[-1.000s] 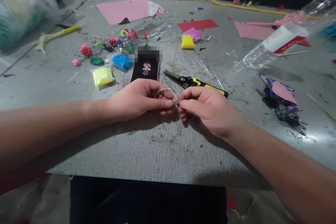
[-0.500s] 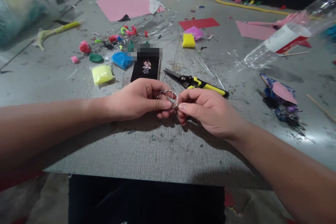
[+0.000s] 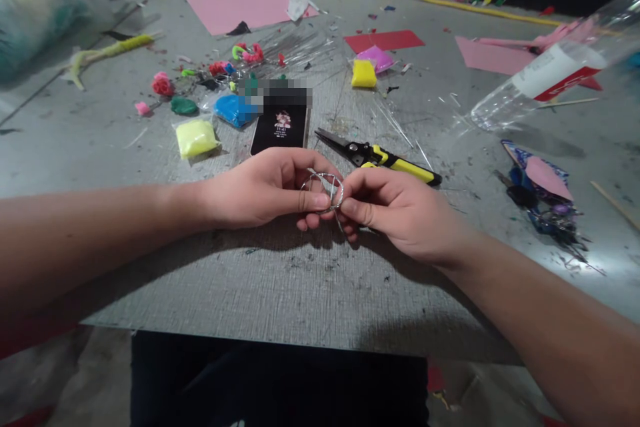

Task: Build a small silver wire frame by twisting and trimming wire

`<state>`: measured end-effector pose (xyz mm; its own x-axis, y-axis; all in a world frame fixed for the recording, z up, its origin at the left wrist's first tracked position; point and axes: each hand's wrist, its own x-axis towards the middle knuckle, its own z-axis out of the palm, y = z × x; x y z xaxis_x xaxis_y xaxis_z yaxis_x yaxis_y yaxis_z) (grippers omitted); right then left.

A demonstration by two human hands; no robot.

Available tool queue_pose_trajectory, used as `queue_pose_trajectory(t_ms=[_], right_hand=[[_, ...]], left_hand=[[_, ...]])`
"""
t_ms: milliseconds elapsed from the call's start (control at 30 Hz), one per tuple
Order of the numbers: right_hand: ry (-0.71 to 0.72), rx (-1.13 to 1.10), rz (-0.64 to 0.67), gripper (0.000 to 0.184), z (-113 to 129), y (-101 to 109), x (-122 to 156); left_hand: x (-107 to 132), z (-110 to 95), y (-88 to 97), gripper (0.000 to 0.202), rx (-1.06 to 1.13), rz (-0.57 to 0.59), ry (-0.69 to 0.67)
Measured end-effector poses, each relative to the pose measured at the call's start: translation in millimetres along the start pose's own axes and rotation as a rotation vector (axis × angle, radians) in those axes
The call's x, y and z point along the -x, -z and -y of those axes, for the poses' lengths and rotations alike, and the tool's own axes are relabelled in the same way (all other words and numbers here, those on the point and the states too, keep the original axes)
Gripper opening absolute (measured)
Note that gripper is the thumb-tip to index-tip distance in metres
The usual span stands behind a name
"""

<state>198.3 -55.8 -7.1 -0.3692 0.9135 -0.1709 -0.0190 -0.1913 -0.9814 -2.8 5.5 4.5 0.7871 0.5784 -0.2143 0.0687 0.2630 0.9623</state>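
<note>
A small loop of thin silver wire [image 3: 324,188] is held between both hands just above the grey table [image 3: 280,280]. My left hand [image 3: 265,188] is closed, its thumb and fingers pinching the loop's left side. My right hand [image 3: 400,212] is closed too, pinching the loop's right side, with a short wire end sticking down below it. Yellow-handled snips [image 3: 385,159] lie just behind my right hand. A phone [image 3: 280,128] with its screen lit lies behind my left hand.
Packets of coloured clay lie behind: yellow [image 3: 196,138], blue [image 3: 234,109], another yellow [image 3: 363,73]. Pink paper [image 3: 240,7] and red paper [image 3: 384,41] are further back. A clear plastic bottle [image 3: 545,73] lies at the right. A pile of craft scraps [image 3: 543,193] is at right.
The wire loop has been turned and bent between my fingers; it now shows as a fuller ring with a crossing strand. Both hands stayed in place.
</note>
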Motion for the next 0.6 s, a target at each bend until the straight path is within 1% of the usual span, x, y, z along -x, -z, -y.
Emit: queue_pose_trajectory(t_ms=[133, 267, 433, 533, 600], right_hand=[[-0.103, 0.023, -0.071, 0.033, 5, -3, 0], [-0.175, 0.049, -0.112, 0.040, 6, -2, 0], [-0.172, 0.001, -0.148, 0.038, -1, 2, 0], [-0.190, -0.014, -0.168, 0.036, -3, 4, 1], [-0.218, -0.003, -0.197, 0.033, -3, 3, 2]], left_hand=[[2, -2, -1.4, 0.026, -0.017, -0.011, 0.026], [1, -3, -3.0, 0.024, -0.029, -0.007, 0.037], [-1, 2, -4.2, 0.023, -0.104, -0.092, -0.019], [1, 6, -6.6, 0.023, -0.208, -0.146, -0.059], [3, 9, -8.2, 0.024, -0.290, -0.162, -0.089]])
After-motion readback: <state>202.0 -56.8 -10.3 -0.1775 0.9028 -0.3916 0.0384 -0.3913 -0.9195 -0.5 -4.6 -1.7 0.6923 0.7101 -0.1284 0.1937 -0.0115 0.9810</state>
